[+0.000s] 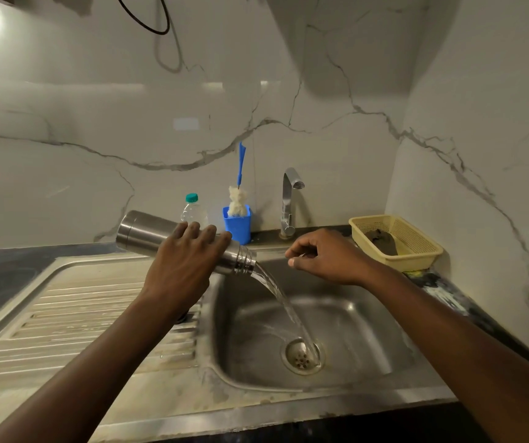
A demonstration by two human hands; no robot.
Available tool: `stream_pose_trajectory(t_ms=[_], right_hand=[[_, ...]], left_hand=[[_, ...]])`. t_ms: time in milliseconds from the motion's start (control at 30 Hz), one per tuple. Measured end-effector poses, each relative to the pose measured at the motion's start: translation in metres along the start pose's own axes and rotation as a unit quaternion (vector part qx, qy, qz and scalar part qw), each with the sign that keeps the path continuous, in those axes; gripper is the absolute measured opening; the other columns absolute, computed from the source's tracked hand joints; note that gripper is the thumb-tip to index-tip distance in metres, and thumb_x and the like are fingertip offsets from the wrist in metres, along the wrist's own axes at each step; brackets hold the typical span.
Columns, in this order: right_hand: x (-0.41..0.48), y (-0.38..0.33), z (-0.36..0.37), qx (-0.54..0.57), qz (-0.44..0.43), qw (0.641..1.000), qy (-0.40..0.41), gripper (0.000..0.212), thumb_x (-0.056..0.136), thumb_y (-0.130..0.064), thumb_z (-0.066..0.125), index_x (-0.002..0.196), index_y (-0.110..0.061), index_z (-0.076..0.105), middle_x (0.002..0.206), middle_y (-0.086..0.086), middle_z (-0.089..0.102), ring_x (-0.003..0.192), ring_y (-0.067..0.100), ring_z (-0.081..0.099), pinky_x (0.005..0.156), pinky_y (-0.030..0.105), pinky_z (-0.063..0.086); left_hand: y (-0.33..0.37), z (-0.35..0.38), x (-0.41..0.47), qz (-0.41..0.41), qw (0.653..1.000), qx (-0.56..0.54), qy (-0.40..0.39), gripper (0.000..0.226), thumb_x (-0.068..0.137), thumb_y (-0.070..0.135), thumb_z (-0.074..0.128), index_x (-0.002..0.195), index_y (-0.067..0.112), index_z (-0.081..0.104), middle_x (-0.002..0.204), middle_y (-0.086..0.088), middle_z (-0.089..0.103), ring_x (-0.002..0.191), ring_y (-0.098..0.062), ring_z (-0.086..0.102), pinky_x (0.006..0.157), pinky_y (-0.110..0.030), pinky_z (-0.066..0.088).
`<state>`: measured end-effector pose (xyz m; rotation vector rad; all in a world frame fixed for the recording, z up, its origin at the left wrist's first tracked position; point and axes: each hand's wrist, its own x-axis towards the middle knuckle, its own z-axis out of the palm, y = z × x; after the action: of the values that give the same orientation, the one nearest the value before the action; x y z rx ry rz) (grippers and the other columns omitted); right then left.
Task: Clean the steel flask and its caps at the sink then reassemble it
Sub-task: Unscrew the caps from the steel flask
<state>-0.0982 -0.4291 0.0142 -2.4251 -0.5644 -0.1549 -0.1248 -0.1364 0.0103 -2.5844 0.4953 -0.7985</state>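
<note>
The steel flask (pixel 141 233) is uncapped and lies tilted above the left rim of the sink basin (pixel 352 314), with its threaded mouth pointing down to the right. My left hand (pixel 183 263) grips it around the body near the neck. Water (pixel 283 302) pours from the mouth in a stream onto the drain (pixel 301 356). My right hand (pixel 327 257) hovers over the basin just right of the mouth, fingers loosely curled, with nothing visible in it. A dark round object (pixel 181 318) shows partly under my left wrist on the drainboard. I cannot tell if it is a cap.
The tap (pixel 288 199) stands behind the basin with no water running. A blue cup (pixel 239 227) holding a bottle brush (pixel 237 199) and a small plastic bottle (pixel 192 212) stand at the back wall. A yellow basket (pixel 416 251) sits at the right. The ribbed drainboard (pixel 81 308) lies to the left.
</note>
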Motion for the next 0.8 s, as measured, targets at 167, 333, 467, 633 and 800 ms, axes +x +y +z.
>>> stream_pose_trajectory(t_ms=[167, 333, 467, 633, 800], right_hand=[[0.001, -0.002, 0.001, 0.007, -0.005, 1.0, -0.004, 0.013, 0.093, -0.032, 0.077, 0.105, -0.029, 0.08, 0.098, -0.016, 0.075, 0.089, -0.006, 0.067, 0.074, 0.013, 0.046], [0.001, -0.002, 0.003, 0.008, -0.005, 1.0, -0.01, 0.013, 0.093, -0.032, 0.076, 0.105, -0.03, 0.079, 0.099, -0.017, 0.075, 0.09, -0.006, 0.066, 0.076, 0.014, 0.047], [0.001, -0.003, 0.001, 0.012, -0.005, 1.0, -0.008, 0.013, 0.093, -0.032, 0.076, 0.106, -0.029, 0.079, 0.101, -0.015, 0.075, 0.093, -0.003, 0.067, 0.079, 0.017, 0.05], [0.004, -0.004, -0.003, 0.003, -0.008, 1.0, 0.005, 0.015, 0.093, -0.031, 0.076, 0.108, -0.028, 0.079, 0.099, -0.017, 0.075, 0.089, -0.007, 0.066, 0.074, 0.011, 0.045], [0.009, -0.01, -0.015, 0.021, -0.015, 0.999, 0.03, 0.02, 0.093, -0.029, 0.077, 0.112, -0.025, 0.079, 0.099, -0.013, 0.076, 0.092, -0.003, 0.069, 0.083, 0.017, 0.052]], left_hand=[[0.0, -0.004, 0.002, 0.012, 1.0, 0.021, 0.001, 0.069, 0.079, 0.018, 0.082, 0.142, 0.019, 0.053, 0.136, -0.014, 0.061, 0.123, -0.038, 0.057, 0.114, -0.052, 0.039], [0.001, -0.006, 0.005, 0.022, 0.999, 0.028, 0.012, 0.068, 0.078, 0.014, 0.082, 0.14, 0.017, 0.054, 0.133, -0.016, 0.062, 0.12, -0.04, 0.057, 0.113, -0.053, 0.04], [0.002, -0.004, 0.007, 0.036, 0.998, 0.038, 0.019, 0.072, 0.072, 0.013, 0.085, 0.138, 0.017, 0.056, 0.132, -0.017, 0.063, 0.121, -0.041, 0.057, 0.115, -0.055, 0.039], [0.006, -0.002, 0.008, 0.052, 0.998, 0.047, 0.007, 0.076, 0.073, 0.015, 0.087, 0.142, 0.017, 0.053, 0.138, -0.019, 0.059, 0.129, -0.043, 0.053, 0.121, -0.057, 0.033], [0.008, -0.008, 0.012, 0.015, 0.998, -0.036, 0.049, 0.072, 0.074, 0.017, 0.087, 0.14, 0.024, 0.059, 0.133, -0.008, 0.066, 0.122, -0.033, 0.06, 0.112, -0.051, 0.044]])
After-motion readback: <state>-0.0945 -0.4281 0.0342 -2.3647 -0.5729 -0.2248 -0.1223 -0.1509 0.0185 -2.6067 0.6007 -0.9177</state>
